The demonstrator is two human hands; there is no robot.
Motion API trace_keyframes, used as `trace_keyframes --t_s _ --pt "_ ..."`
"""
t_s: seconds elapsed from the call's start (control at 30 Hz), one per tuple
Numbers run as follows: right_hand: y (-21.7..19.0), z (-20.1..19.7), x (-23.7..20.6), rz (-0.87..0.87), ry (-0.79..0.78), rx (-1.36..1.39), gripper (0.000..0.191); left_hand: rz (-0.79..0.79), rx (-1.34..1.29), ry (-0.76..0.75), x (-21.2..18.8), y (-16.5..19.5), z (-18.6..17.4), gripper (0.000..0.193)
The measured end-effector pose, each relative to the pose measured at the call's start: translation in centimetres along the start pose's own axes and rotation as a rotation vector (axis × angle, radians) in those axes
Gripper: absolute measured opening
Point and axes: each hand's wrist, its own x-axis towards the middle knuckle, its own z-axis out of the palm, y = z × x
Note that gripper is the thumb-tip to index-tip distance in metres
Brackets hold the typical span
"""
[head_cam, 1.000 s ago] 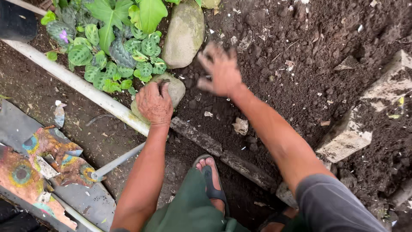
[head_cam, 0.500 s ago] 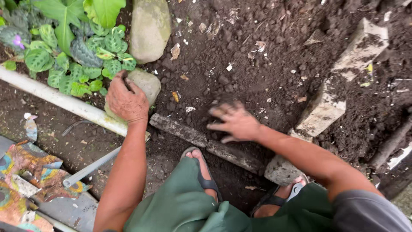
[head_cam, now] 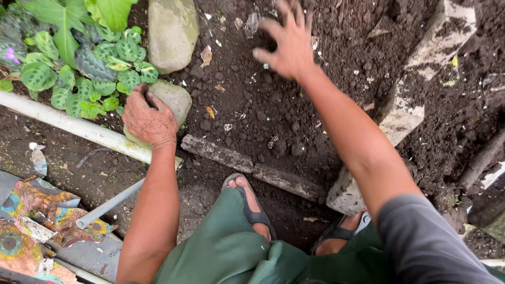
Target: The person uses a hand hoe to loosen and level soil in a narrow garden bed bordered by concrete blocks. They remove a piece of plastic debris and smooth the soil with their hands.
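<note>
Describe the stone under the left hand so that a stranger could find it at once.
Find the long white pipe that crosses the left side. Where it meets the leafy plant, the left hand rests on a small rounded stone. Its neighbour, the tall stone above, is larger and untouched.
</note>
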Motion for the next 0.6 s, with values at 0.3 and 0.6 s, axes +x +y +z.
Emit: trace_keyframes --t_s 0.3,0.6 --pt "-1.8 0.5 -15.2 -0.450 -0.758 -0.326 0.082 0.031 -0.005 0.003 -0.1 -0.6 0.3 0.022" --pt "3.6 -1.5 -20.9 0.055 -0.720 0.076 0.042 0.017 -0.011 -0.016 -0.2 -0.4 0.1 0.022"
